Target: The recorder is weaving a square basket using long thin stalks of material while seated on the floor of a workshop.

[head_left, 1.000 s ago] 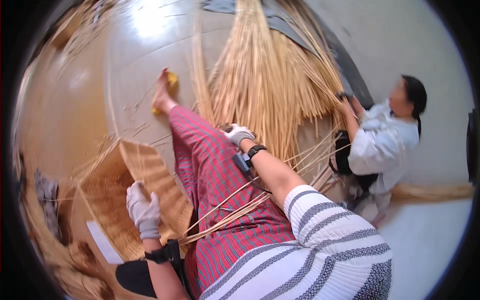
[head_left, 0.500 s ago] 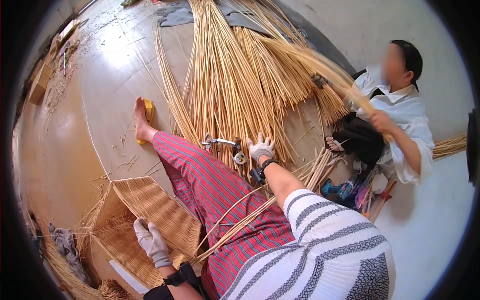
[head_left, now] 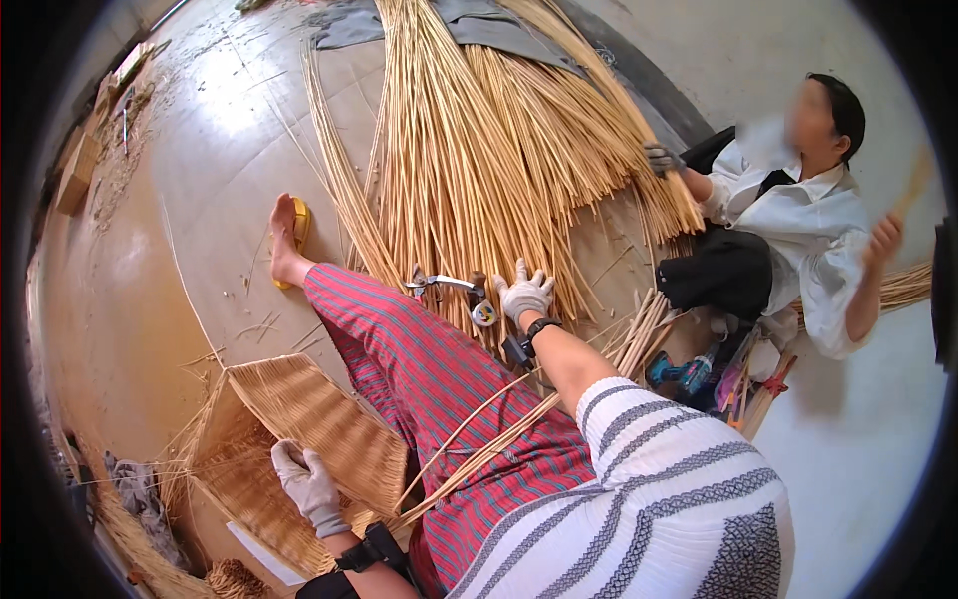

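Observation:
My right hand [head_left: 524, 295], in a pale work glove, lies with spread fingers on the near ends of a broad fan of tan wicker rods [head_left: 449, 160]. Just left of it are a pair of pruning shears [head_left: 420, 280] and a round tape measure [head_left: 484, 314]. My left hand [head_left: 307, 484], gloved too, is above the opening of a woven wicker basket [head_left: 314, 424] tipped on its side by my leg. Its thumb stands apart from the fingers, and nothing shows in it. A few long rods [head_left: 484, 439] cross my lap.
At the right a person in a white shirt [head_left: 788, 220] sits with a gloved hand on the rods. A cordless drill [head_left: 689, 372] and short sticks [head_left: 639, 334] lie near that person. Wooden blocks [head_left: 78, 175] lie far left; grey cloth [head_left: 344, 25] is under the rods.
The other person's bare hand has swung right and up with the blurred rods, away from the pile. Both my hands have stayed almost in place.

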`<state>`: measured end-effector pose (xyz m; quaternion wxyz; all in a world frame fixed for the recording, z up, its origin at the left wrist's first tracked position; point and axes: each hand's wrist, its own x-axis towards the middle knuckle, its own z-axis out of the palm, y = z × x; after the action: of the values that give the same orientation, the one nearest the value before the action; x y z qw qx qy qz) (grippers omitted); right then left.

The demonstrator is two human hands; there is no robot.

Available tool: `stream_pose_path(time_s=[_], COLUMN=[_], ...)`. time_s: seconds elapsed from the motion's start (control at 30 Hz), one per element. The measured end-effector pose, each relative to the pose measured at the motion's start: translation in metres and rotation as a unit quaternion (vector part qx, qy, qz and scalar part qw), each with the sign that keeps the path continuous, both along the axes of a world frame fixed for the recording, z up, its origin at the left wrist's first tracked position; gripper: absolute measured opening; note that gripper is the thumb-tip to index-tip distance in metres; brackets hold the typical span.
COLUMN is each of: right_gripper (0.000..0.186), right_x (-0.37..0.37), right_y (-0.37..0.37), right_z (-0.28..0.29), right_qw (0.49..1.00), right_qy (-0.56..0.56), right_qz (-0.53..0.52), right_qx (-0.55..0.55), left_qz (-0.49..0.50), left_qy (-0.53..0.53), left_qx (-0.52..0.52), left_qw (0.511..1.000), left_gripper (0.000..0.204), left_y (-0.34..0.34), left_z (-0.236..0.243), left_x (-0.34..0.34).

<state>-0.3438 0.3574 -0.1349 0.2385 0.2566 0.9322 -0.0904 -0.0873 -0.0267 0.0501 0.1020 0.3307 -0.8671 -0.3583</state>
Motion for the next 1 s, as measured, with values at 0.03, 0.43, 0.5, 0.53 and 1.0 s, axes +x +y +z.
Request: stream_pose_path(time_s=[0.03, 0.43, 0.5, 0.53, 1.0], right_gripper=[0.083, 0.073, 0.078, 0.077, 0.02], right_x=[0.0, -0.174, -0.233, -0.259, -0.03], right_y=[-0.001, -0.013, -0.043, -0.059, -0.255], right_z=[-0.001, 0.073, 0.108, 0.127, 0.163], right_qw=[1.0, 0.96, 0.952, 0.954, 0.562], right_qy=[0.007, 0.183, 0.186, 0.181, 0.219], right_qz=[-0.002, 0.162, 0.188, 0.191, 0.601], right_qx=[0.011, -0.139, -0.152, -0.142, -0.524], left_qz=[0.006, 0.045, 0.028, 0.033, -0.021], left_qy=[0.001, 0.015, 0.028, 0.031, 0.011], left_qx=[0.018, 0.067, 0.046, 0.063, 0.006], left_qw=[1.0, 0.997, 0.998, 0.997, 1.0], left_gripper=[0.018, 0.043, 0.043, 0.043, 0.011], left_y=[0.0, 0.0, -0.002, -0.004, -0.001], left_z=[0.001, -0.007, -0.012, -0.012, 0.004], left_x=[0.0, 0.005, 0.007, 0.008, 0.004])
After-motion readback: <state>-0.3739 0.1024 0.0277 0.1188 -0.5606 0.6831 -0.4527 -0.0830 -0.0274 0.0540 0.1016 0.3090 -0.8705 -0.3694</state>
